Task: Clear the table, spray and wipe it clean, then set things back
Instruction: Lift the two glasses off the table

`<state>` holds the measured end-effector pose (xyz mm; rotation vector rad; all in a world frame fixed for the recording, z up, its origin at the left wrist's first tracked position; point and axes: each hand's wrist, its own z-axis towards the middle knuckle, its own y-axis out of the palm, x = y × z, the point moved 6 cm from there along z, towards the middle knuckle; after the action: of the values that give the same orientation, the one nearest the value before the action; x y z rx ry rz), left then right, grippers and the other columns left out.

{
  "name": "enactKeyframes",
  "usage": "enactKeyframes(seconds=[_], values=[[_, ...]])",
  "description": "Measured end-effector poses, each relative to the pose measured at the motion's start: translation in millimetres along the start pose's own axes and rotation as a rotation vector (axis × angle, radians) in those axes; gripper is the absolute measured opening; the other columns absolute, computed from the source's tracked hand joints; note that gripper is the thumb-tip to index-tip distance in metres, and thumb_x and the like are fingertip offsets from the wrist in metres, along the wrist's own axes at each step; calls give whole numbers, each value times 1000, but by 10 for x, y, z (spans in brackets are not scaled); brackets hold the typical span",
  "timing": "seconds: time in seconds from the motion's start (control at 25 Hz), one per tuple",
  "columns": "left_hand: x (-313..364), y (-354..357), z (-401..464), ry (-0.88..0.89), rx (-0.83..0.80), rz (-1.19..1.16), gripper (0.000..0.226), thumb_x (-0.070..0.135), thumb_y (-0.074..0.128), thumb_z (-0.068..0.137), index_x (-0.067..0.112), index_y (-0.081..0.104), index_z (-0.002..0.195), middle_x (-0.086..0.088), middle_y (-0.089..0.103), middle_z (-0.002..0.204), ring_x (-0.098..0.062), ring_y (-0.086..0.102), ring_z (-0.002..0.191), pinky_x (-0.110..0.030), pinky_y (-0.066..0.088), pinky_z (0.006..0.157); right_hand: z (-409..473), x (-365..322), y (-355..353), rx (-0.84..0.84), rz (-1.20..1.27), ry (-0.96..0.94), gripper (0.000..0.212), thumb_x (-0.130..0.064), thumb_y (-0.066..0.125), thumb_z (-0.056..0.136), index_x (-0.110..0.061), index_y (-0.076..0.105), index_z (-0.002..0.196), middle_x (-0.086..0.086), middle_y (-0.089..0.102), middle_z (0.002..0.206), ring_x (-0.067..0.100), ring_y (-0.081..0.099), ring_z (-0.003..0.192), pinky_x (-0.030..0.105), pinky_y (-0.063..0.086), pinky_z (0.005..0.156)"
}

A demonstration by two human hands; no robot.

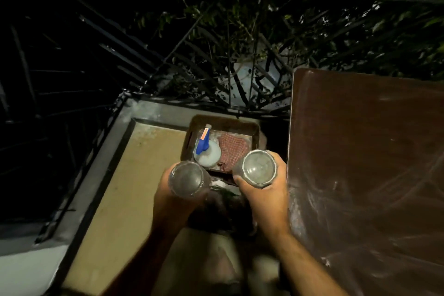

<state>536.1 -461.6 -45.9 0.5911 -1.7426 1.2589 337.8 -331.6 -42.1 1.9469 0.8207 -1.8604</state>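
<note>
Head view looks down on a narrow strip of tan floor hemmed by a dark metal railing on the far and left sides and by the brown table on the right, whose left edge runs just beside the right hand. Streaks and smears show on the table's smooth, dull top. Between railing and table sits a rusty rectangular tray holding a pale round spray bottle with a blue trigger, and next to it a red checked cloth, crumpled and woven. Left hand is curled round a clear glass jar, mouth up. Right hand grips a second glass jar, thumb on its near side, fingers wrapped behind. Both jars hang above the tray's near edge, apart from each other, forearms reaching forward.
</note>
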Motion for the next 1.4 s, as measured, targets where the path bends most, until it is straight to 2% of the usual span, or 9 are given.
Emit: enactKeyframes(seconds=[0.08,0.2,0.4,0.64,0.8,1.0,1.16,1.28,1.4], values=[[-153,-101,30,38,-39,21,41,70,71,71,36,71,93,16,70,81,0,68,76,-19,57,70,-151,210,124,43,-23,50,84,-22,94,58,-45,48,125,-25,61,117,-2,61,108,18,50,88],[-510,-137,29,3,-58,35,41,42,91,63,32,71,97,13,74,94,-6,72,87,-26,59,75,-432,659,198,100,-76,179,86,-24,96,56,-51,47,122,-31,61,114,-7,61,103,21,49,85],[-939,3,-42,-62,-115,170,64,58,86,50,25,75,104,16,72,99,4,66,91,-24,56,81,-657,1234,283,117,-173,327,90,-20,98,54,-63,43,112,-28,64,105,-17,56,100,-2,42,76],[-1422,238,-148,-313,-92,289,107,41,98,42,1,59,133,-21,63,128,-41,60,117,-36,44,95,-638,1646,554,39,-251,343,94,-22,99,53,-59,43,119,-18,63,121,1,60,113,25,48,102],[-1486,337,-81,-322,-122,192,140,95,58,40,-5,51,139,-26,55,138,-39,53,127,-38,43,102,-630,1867,613,42,-275,374,96,-26,100,49,-58,44,121,-17,61,127,5,58,118,38,48,107],[-1625,467,-37,-360,-157,249,95,23,94,63,0,47,143,-22,52,142,-38,49,132,-48,41,107,-615,1950,639,-13,-303,392,98,-29,100,48,-57,43,123,-20,62,123,-2,60,113,34,51,103],[-1431,436,47,-202,-143,268,101,40,90,57,-6,50,138,-25,56,136,-40,52,127,-50,45,103,-640,1750,615,-99,-288,331,101,-37,97,55,-53,37,135,-12,51,142,5,49,132,37,41,114],[-1198,260,178,-38,2,254,104,59,72,59,-1,48,140,-15,53,139,-20,49,128,-34,44,102,-589,1344,529,-30,-327,142,86,-64,77,72,-46,34,144,-15,36,156,8,32,146,24,29,118],[-1007,256,537,84,-26,197,89,53,68,73,12,39,147,16,40,140,19,31,130,-1,29,101,-173,975,584,18,-355,-54,60,-37,65,90,-43,38,144,-15,36,156,7,29,147,15,25,116]])
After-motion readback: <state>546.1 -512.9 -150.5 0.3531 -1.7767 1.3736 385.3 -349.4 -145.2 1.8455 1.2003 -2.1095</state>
